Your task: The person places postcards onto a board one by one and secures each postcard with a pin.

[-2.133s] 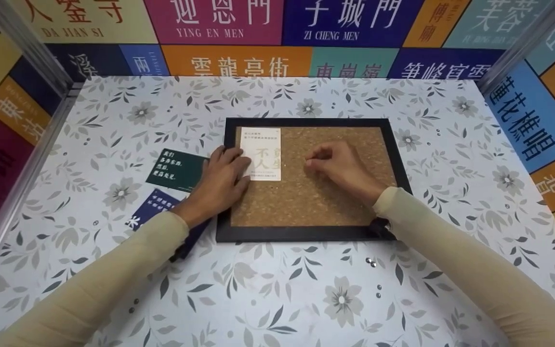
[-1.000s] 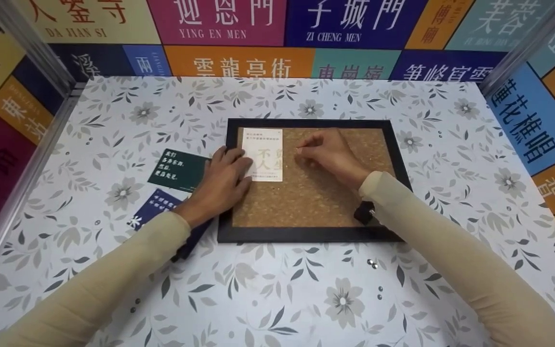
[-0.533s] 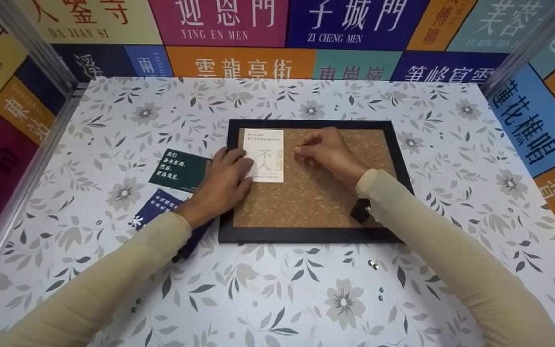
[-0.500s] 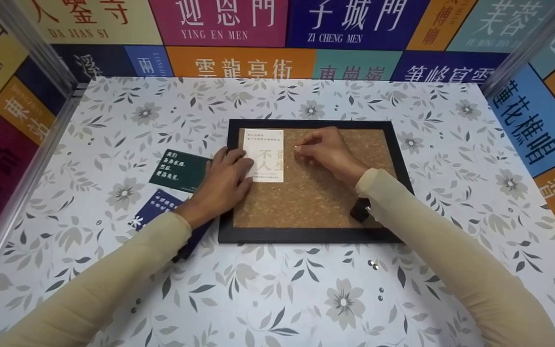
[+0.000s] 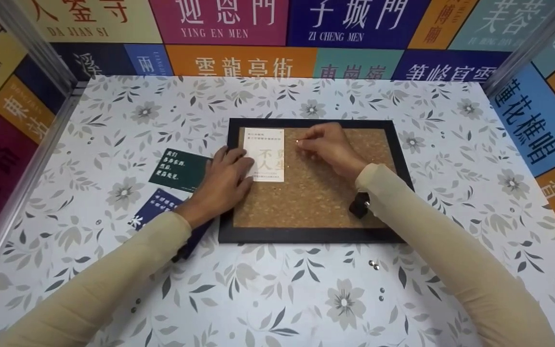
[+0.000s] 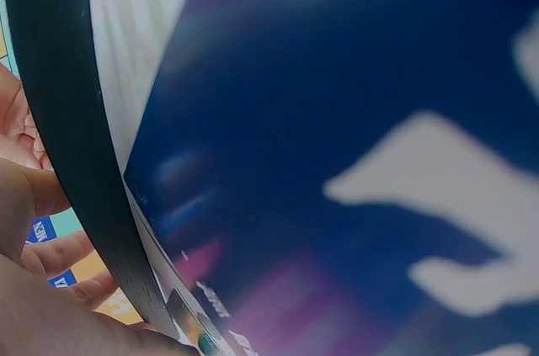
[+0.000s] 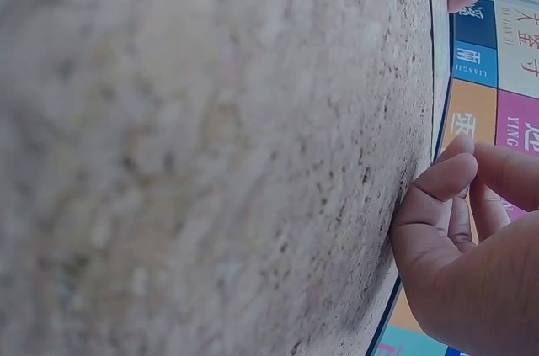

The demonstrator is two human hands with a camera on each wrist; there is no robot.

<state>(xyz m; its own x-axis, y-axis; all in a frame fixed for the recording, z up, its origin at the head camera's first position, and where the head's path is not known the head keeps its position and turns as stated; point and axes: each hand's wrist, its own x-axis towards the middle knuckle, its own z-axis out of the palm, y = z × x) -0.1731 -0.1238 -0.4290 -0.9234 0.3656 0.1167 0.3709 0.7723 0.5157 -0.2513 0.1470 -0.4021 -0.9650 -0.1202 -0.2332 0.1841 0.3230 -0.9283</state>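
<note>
A black-framed cork board (image 5: 306, 207) lies on the flowered table, with a white printed card (image 5: 264, 154) at its upper left. My left hand (image 5: 222, 180) rests over the board's left frame edge, fingertips touching the card's left side. Just right of the card, my right hand (image 5: 333, 147) pinches a tiny shiny thing (image 5: 297, 142) between thumb and forefinger; it may be a pin, too small to tell. The right wrist view shows the right hand (image 7: 472, 247) with thumb and forefinger tips together, close to the cork.
Left of the board lie a green card (image 5: 178, 169) and a blue card (image 5: 154, 207), both partly under my left hand and arm. A black wrist-camera piece (image 5: 359, 206) hangs beneath my right sleeve. Colourful lettered panels (image 5: 239, 62) stand behind the table.
My right hand has moved left across the cork toward the white card, and slightly up in the last half second. The left hand has stayed in place.
</note>
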